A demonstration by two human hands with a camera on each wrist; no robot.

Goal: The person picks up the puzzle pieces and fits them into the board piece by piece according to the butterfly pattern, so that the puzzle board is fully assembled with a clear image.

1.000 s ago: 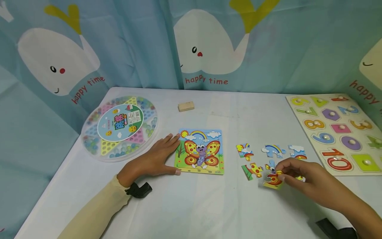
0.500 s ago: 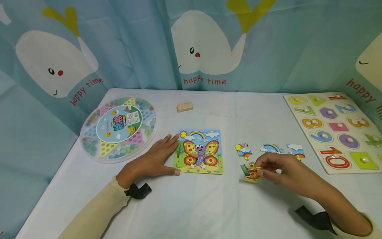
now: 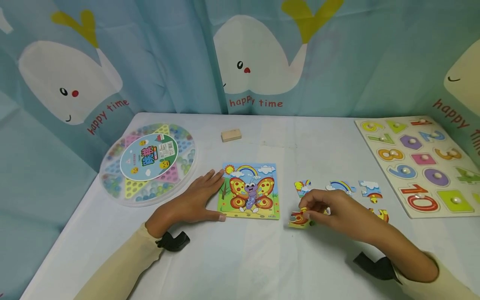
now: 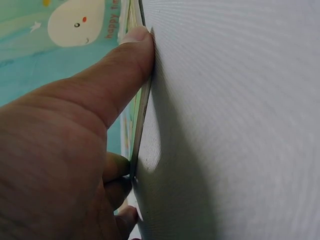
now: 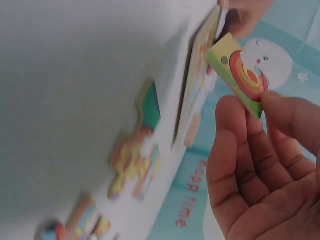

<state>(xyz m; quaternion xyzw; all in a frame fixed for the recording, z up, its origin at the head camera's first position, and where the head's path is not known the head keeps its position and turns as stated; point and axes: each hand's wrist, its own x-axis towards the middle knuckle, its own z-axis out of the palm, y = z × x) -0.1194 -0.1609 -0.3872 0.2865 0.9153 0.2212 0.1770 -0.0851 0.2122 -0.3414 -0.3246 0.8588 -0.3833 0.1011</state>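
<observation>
My left hand (image 3: pixel 196 198) lies at the left side of a square butterfly picture board (image 3: pixel 269 210), fingers straight against that edge and thumb at the near corner. In the left wrist view the thumb (image 4: pixel 117 75) touches the board's thin edge. Between thumb and fingertips, my right hand (image 3: pixel 337 214) pinches a jigsaw piece (image 5: pixel 245 75) with a red and orange swirl, raised above the table just right of the board. Loose pieces lie behind and around that hand: a sun piece (image 3: pixel 301 186), a rainbow piece (image 3: pixel 339 185) and a cloud piece (image 3: pixel 369 188). Other pieces are partly hidden by the hand.
A round Chinese checkers set (image 3: pixel 148 164) sits at the left. Behind the board is a small wooden block (image 3: pixel 231 135). At the far right lies a number and shape peg board (image 3: pixel 390 168). A whale-print curtain (image 3: pixel 168 62) hangs behind the table.
My right hand has carried the pinched swirl piece leftward from among the loose pieces to near the board. The left hand stays at the board's edge.
</observation>
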